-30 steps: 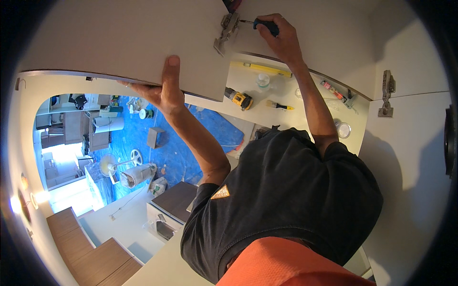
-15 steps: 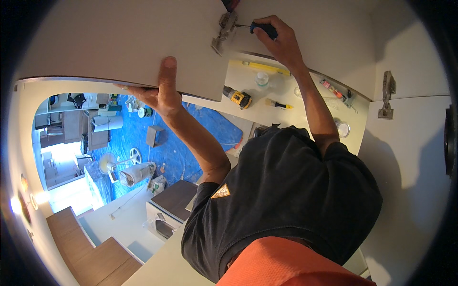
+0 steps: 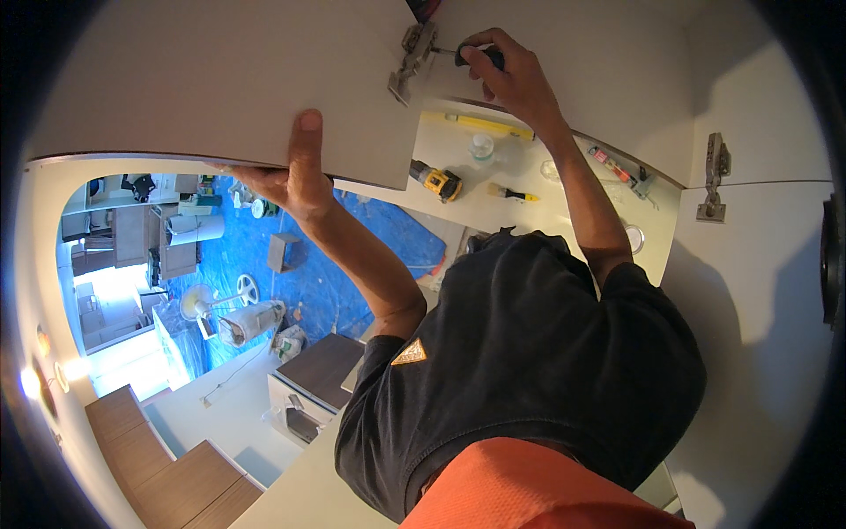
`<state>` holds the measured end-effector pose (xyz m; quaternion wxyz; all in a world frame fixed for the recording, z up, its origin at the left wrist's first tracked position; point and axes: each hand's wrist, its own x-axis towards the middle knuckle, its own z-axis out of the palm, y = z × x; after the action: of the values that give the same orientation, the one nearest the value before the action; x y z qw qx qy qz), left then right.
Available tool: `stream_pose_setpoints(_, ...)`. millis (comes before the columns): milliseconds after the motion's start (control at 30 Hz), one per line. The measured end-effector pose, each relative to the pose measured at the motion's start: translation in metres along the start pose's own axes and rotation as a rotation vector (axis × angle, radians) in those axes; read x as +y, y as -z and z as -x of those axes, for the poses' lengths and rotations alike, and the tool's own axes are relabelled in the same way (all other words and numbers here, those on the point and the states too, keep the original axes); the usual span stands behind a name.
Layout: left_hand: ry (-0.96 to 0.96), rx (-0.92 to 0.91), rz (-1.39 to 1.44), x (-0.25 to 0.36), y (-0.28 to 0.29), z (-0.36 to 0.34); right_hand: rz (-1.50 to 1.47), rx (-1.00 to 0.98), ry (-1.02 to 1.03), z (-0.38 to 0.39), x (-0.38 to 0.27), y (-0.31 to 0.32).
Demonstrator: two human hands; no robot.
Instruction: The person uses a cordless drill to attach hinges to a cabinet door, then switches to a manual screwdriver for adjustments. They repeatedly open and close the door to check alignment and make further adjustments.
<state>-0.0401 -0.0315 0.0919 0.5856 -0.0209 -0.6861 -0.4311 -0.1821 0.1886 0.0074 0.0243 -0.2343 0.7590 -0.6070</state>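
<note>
My left hand (image 3: pixel 304 181) grips the lower edge of a pale cabinet door (image 3: pixel 211 79), the thumb lying on its face and the fingers underneath. A metal hinge (image 3: pixel 412 62) joins the door's right edge to the cabinet (image 3: pixel 599 70). In my right hand (image 3: pixel 509 69) is a screwdriver (image 3: pixel 480 57) with a dark handle, held level. Its shaft points left, with the tip at the hinge; whether it sits in a screw I cannot tell. Another metal hinge (image 3: pixel 714 176) is fixed on the panel at the right.
Below the cabinet, a pale counter (image 3: pixel 511 216) carries a yellow-black drill (image 3: pixel 436 181), a yellow level (image 3: pixel 489 125), a clear jar (image 3: pixel 481 146), a brush (image 3: pixel 511 192) and a caulking gun (image 3: pixel 621 172). Blue sheeting (image 3: pixel 352 256) covers the floor at left, with a fan (image 3: pixel 198 302) on it.
The screwdriver's handle has turned in my right hand, and the fingers have shifted around it. The door and my left hand have moved very slightly left.
</note>
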Motion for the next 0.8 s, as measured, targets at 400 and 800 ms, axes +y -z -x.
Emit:
stream_pose_setpoints(400,0.020,-0.009,-0.043,-0.002,0.001,0.002,0.210,0.108,0.481,-0.001,0.021,-0.003)
stream_pose_setpoints(800,0.064,0.017,0.017,0.000,0.000,0.006,-0.293,0.131,0.016,0.008,0.022,-0.012)
